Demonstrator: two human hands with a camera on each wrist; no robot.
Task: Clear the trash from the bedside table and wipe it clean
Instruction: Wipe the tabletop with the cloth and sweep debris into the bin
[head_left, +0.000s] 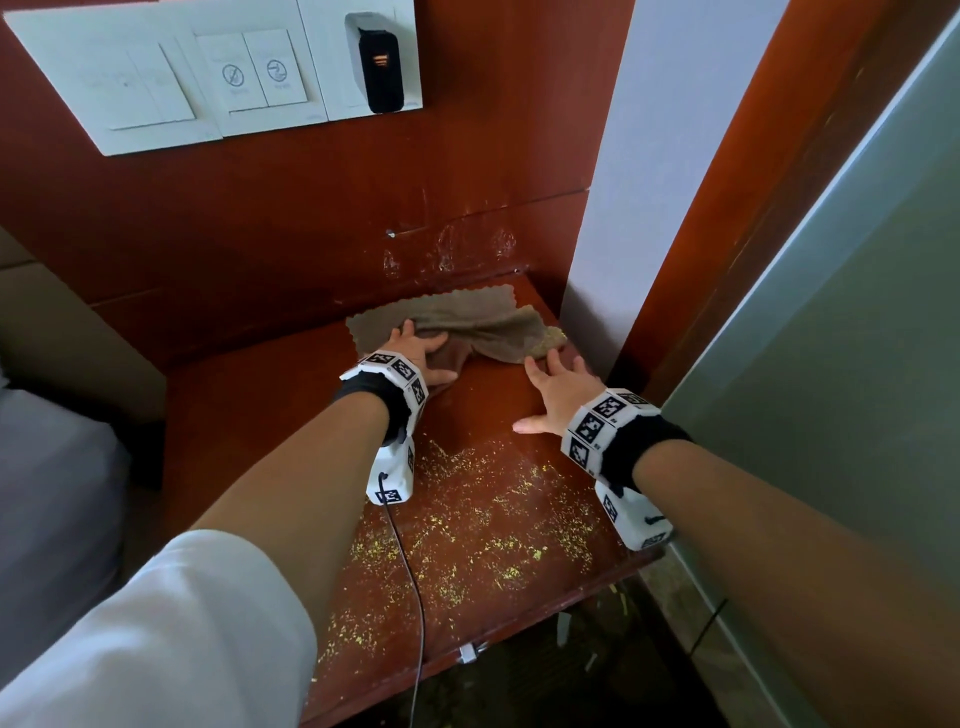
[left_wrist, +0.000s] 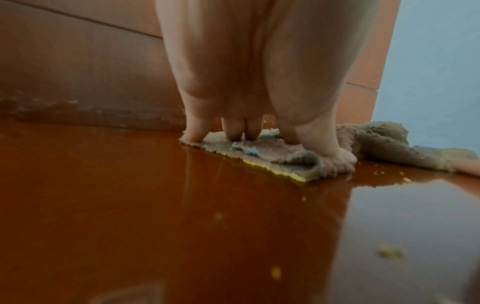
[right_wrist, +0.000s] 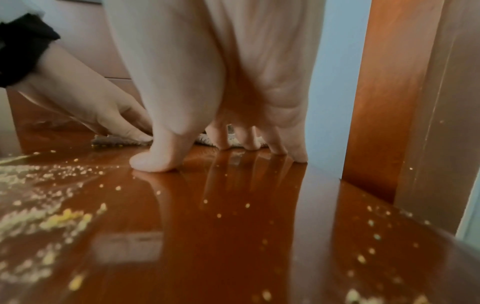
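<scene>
A: How is the left hand (head_left: 422, 355) posed?
B: Fingers are pressed flat on the cloth (head_left: 470, 327) at the bedside table (head_left: 249, 410) rear.
A: The right hand (head_left: 558, 387)?
B: Spread flat on the wood, nothing gripped.

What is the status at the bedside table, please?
Left hand flat on cloth. Right hand flat on table. Yellow crumbs cover front half.

Even daylight; glossy tabletop (right_wrist: 233, 226) mirrors glare; wrist views soft, edges warped.

Hotel bedroom: bedside table (head_left: 291, 415), do-not-disturb switch panel (head_left: 208, 78), bed edge (head_left: 47, 493).
</scene>
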